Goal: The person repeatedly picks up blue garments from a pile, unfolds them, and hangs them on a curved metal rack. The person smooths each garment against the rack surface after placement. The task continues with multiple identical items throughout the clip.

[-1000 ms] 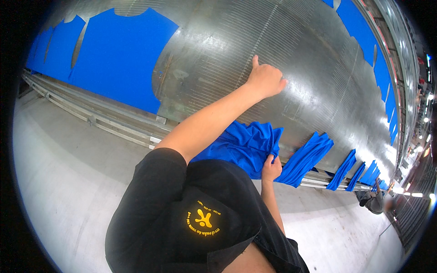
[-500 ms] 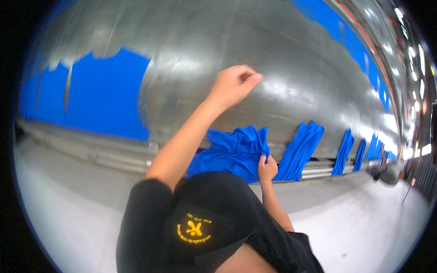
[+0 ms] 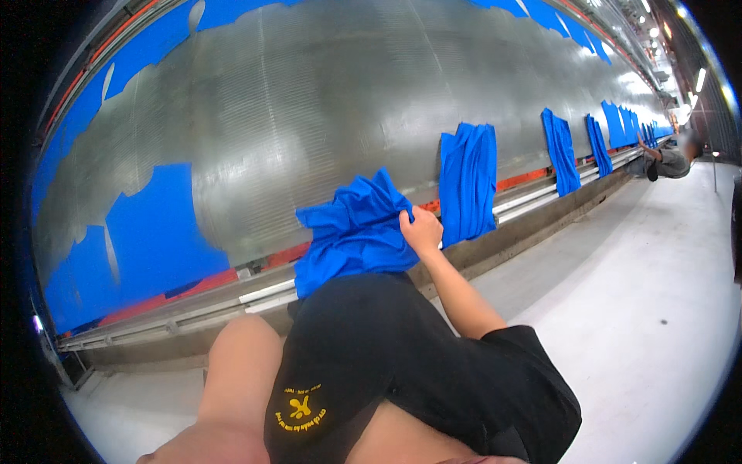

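A soft, crumpled blue leather-like sheet (image 3: pixel 352 228) hangs over the lower edge of a large grey metal panel (image 3: pixel 309 116). My right hand (image 3: pixel 423 230) is closed on the sheet's right edge, fingers pinching a fold. At the lower left, my bent left arm comes close to the camera. What seems to be my left hand (image 3: pixel 212 445) is cut off by the bottom edge, its fingers out of sight. Just right of my right hand hangs another folded blue sheet (image 3: pixel 468 182).
More blue sheets (image 3: pixel 560 151) hang along the rail (image 3: pixel 533 203) toward the far right. Flat blue pieces with ragged outlines (image 3: pixel 158 216) lie against the panel at left and along its top. A co-worker (image 3: pixel 672 162) is at the far right beside the rail, above a pale floor (image 3: pixel 587 309).
My left arm has drawn back from above the panel to the lower left, near the camera. My right hand keeps its hold on the sheet. The view has shifted, showing more panel.
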`<act>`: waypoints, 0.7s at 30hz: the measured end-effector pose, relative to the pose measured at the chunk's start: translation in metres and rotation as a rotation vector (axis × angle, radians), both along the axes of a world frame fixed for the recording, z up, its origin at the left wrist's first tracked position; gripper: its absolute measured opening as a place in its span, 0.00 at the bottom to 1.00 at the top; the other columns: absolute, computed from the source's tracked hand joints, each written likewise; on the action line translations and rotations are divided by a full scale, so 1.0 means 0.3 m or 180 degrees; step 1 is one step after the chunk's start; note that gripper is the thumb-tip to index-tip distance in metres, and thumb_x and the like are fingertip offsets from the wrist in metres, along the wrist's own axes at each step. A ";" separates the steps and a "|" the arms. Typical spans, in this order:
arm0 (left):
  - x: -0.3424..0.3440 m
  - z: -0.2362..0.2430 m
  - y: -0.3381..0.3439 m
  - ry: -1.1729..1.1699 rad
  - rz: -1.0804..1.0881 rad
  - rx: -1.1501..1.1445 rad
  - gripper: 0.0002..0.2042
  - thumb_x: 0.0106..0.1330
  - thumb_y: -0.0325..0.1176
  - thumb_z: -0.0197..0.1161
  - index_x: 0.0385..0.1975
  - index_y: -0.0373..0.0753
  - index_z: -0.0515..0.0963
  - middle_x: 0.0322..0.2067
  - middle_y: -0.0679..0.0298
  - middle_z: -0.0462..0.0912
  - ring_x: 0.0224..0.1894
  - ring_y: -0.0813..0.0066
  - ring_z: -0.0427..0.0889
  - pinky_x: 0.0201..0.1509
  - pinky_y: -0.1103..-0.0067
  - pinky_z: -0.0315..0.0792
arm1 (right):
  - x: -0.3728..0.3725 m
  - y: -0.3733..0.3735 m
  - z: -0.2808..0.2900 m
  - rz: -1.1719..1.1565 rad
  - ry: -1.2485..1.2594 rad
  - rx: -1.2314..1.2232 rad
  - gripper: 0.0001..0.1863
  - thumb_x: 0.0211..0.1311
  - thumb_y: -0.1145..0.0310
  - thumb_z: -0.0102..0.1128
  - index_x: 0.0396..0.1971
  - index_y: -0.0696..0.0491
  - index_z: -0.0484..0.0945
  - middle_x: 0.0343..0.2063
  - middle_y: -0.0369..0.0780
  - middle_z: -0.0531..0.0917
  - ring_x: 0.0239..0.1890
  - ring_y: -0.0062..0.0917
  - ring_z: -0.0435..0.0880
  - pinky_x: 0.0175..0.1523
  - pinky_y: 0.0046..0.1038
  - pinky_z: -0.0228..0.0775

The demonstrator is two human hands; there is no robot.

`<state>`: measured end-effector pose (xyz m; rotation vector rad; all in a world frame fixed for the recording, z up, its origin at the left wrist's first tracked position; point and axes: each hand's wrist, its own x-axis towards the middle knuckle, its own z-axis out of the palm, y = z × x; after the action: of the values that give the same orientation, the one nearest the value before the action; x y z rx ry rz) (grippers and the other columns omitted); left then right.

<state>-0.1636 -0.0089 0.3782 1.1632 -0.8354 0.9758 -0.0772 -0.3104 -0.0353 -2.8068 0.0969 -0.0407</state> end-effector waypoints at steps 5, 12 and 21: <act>-0.021 0.017 -0.081 0.0042 -0.0267 0.0047 0.12 0.69 0.38 0.61 0.38 0.33 0.81 0.37 0.57 0.83 0.40 0.69 0.82 0.46 0.73 0.76 | 0.002 0.008 0.022 0.0089 0.0078 -0.0047 0.20 0.61 0.51 0.58 0.22 0.54 0.79 0.26 0.48 0.85 0.33 0.47 0.85 0.39 0.48 0.76; -0.008 -0.009 -0.177 0.0138 -0.0731 0.0143 0.10 0.70 0.35 0.61 0.38 0.33 0.81 0.37 0.56 0.83 0.39 0.70 0.82 0.45 0.74 0.76 | 0.003 -0.004 0.045 0.0016 0.0218 0.0156 0.18 0.58 0.52 0.60 0.21 0.52 0.79 0.26 0.47 0.84 0.32 0.46 0.85 0.38 0.46 0.77; -0.002 -0.079 -0.220 0.0380 -0.1244 0.0276 0.08 0.70 0.31 0.61 0.38 0.32 0.80 0.38 0.55 0.83 0.38 0.71 0.82 0.43 0.75 0.76 | 0.001 -0.013 0.024 0.0219 0.0023 0.0041 0.19 0.61 0.49 0.56 0.27 0.50 0.81 0.28 0.48 0.85 0.35 0.48 0.85 0.41 0.49 0.75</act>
<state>-0.1641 -0.0750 0.3545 1.0677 -0.9712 0.5490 -0.0770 -0.3142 -0.0280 -2.7954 0.0023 -0.0137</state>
